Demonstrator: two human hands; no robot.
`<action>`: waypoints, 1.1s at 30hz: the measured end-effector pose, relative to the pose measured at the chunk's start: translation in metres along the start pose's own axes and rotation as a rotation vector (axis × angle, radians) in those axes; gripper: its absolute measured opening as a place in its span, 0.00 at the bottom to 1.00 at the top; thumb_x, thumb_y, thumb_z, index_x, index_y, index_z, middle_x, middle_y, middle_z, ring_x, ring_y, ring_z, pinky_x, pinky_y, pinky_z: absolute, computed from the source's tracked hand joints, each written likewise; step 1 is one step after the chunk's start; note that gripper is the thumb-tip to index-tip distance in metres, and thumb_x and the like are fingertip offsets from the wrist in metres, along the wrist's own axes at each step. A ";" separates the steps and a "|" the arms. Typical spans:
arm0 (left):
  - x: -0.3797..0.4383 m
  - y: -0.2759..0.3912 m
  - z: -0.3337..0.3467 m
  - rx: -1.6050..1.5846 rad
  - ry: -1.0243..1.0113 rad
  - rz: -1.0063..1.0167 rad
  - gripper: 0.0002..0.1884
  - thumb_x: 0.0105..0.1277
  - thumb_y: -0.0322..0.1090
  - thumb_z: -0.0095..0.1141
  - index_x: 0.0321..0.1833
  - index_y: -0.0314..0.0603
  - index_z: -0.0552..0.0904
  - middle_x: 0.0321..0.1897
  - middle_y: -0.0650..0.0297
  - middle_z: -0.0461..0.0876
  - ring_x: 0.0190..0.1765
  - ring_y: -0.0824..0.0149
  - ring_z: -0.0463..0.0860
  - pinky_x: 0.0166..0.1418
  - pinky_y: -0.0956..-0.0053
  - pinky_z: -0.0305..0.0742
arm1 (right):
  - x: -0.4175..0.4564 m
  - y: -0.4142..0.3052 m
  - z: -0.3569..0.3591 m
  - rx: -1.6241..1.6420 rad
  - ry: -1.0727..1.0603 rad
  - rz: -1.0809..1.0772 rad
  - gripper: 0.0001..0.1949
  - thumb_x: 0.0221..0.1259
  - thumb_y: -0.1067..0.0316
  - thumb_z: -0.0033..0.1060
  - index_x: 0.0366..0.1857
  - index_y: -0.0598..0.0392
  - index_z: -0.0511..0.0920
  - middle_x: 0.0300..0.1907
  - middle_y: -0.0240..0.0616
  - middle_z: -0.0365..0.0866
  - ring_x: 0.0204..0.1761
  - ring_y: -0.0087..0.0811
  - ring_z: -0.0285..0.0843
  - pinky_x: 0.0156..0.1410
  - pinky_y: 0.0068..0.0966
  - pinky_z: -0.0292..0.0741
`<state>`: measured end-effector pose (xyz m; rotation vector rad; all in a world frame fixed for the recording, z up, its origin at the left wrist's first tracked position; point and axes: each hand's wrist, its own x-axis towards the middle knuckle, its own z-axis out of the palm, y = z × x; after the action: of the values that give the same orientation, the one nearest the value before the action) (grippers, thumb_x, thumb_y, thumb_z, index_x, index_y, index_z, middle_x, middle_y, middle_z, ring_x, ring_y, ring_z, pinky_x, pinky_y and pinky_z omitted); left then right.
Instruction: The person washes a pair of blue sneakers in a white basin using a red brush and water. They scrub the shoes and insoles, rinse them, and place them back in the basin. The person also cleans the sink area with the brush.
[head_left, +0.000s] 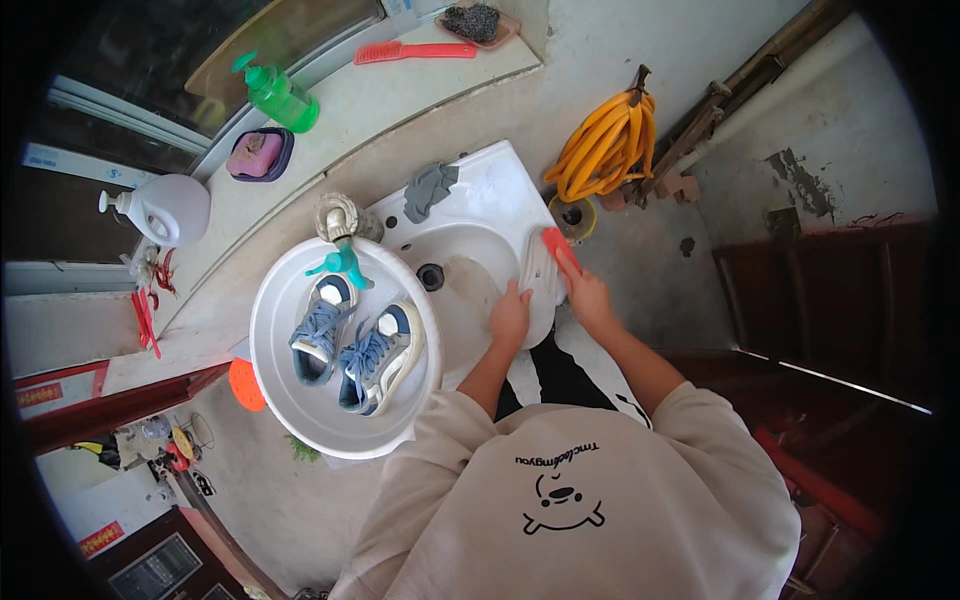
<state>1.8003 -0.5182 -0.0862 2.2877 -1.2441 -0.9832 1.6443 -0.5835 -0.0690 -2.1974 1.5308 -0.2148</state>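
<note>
A pale shoe insole (541, 271) lies along the right rim of the white ceramic sink (480, 187). My left hand (511, 313) grips the insole near its lower end, fingers partly hidden. In my right hand (589, 298) is a red brush (561, 249), its head against the insole's right side; its bristles are out of sight. To the left, a white plastic basin (262, 322) holds a left sneaker (322, 330) and a right sneaker (382, 356), both blue and white with blue laces. A tap with a teal handle (339, 264) reaches over the basin.
A grey cloth (431, 191) lies on the sink's back ledge. The windowsill carries a green pump bottle (281, 97), pink soap (255, 154) in a dish, a white jug (169, 210) and another red brush (416, 52). A coiled yellow hose (607, 146) hangs right of the sink.
</note>
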 end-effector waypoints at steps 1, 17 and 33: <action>0.004 0.000 0.002 0.000 -0.003 0.001 0.19 0.72 0.48 0.49 0.55 0.41 0.71 0.34 0.41 0.83 0.40 0.37 0.82 0.43 0.43 0.73 | -0.019 0.003 0.003 0.000 -0.036 -0.017 0.31 0.66 0.63 0.57 0.72 0.24 0.62 0.34 0.50 0.80 0.30 0.52 0.81 0.35 0.46 0.77; 0.001 -0.001 0.008 0.019 -0.011 -0.017 0.17 0.71 0.48 0.50 0.52 0.43 0.71 0.31 0.44 0.83 0.37 0.39 0.82 0.40 0.45 0.74 | -0.027 -0.012 -0.003 -0.051 -0.095 -0.107 0.27 0.68 0.61 0.52 0.71 0.27 0.64 0.31 0.50 0.81 0.29 0.51 0.82 0.32 0.47 0.78; -0.017 0.024 -0.020 0.053 0.106 0.221 0.41 0.59 0.30 0.64 0.76 0.53 0.60 0.71 0.50 0.59 0.58 0.48 0.78 0.54 0.57 0.78 | 0.077 -0.044 -0.023 -0.056 -0.013 -0.304 0.25 0.69 0.58 0.52 0.70 0.28 0.66 0.34 0.49 0.81 0.30 0.50 0.83 0.33 0.45 0.79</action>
<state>1.7940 -0.5177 -0.0513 2.1531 -1.4550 -0.7498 1.7017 -0.6480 -0.0391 -2.4649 1.2026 -0.2534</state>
